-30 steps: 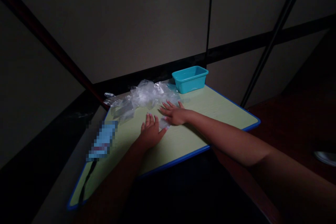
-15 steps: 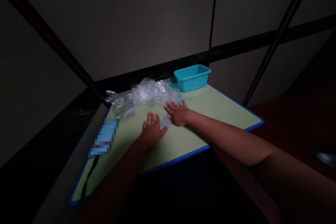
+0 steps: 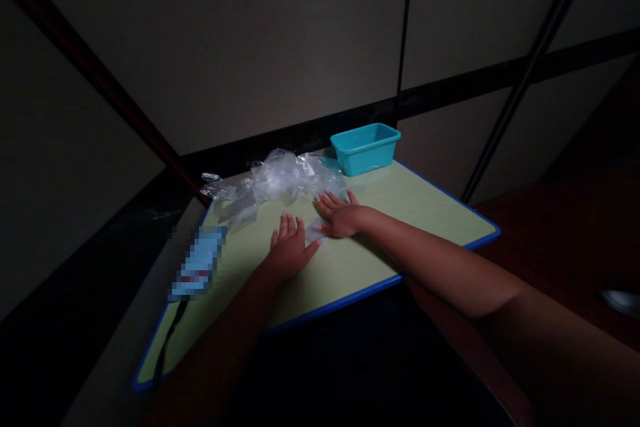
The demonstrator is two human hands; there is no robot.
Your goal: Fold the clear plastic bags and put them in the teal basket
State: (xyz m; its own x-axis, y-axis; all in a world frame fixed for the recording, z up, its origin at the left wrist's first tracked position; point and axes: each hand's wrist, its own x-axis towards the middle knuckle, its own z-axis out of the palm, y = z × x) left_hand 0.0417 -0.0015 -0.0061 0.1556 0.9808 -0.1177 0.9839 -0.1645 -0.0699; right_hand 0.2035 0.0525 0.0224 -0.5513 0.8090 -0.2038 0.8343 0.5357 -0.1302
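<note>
My left hand (image 3: 289, 250) lies palm down on the pale yellow table (image 3: 360, 267), fingers spread. Its thumb touches the near edge of a small piece of clear plastic (image 3: 313, 231), perhaps a little bag. From the other side, my right hand (image 3: 343, 217) rests flat with fingers apart, its thumb at the right edge of that same piece. Part of the plastic may be hidden under the hands. Just beyond the fingertips spreads a pile of crumpled clear plastic bags (image 3: 285, 177).
A turquoise plastic basket (image 3: 367, 157) stands at the table's back right corner. A blurred-out light blue card (image 3: 199, 263) with a black strap (image 3: 170, 340) lies at the left edge. Cabinet panels (image 3: 280, 47) rise directly behind the table, which has a blue rim.
My right hand has shifted very slightly to the right and its thumb now sits a little higher on the small plastic piece. My left hand stays in place.
</note>
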